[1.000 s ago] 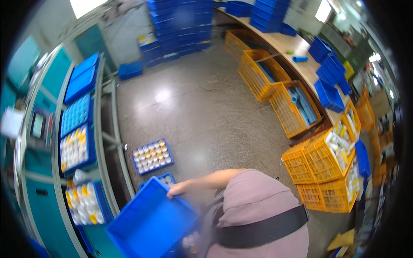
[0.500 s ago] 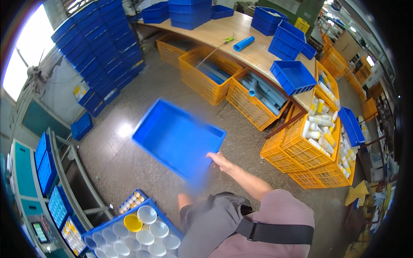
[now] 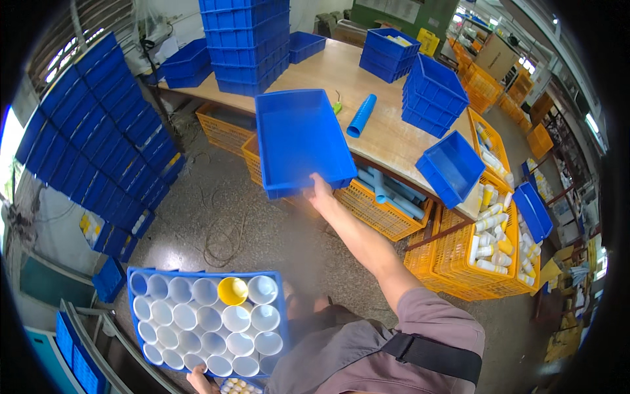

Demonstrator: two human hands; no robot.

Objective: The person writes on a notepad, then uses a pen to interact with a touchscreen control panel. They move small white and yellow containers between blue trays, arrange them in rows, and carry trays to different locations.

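Head cam is showing me the R hand [image 3: 319,189] gripping the bin [image 3: 298,134], blue & shallow, by its near rim, fingers curling at that edge. R arm is stretching out fwd. Bin is hanging in front of the surface [image 3: 315,69], covering part of its front edge in my view; I'm not able to tell if they're touching.

L hand [image 3: 201,381] is gripping the lower edge of the tray [image 3: 203,272], at bottom L; its fingers are partly hiding from me. Tray is carrying rows of white cups [image 3: 235,319] plus 1 yellow cup [image 3: 233,291] in the far row, 2nd from R. Tray & bin are staying well apart.

On the surface, a blue tube [image 3: 361,116] is lying just R of the bin, w/ a tall blue stack [image 3: 246,46] standing behind the bin, to its L. Light-blue pipes [image 3: 394,194] are sitting in a yellow crate [image 3: 377,213] below the surface edge.
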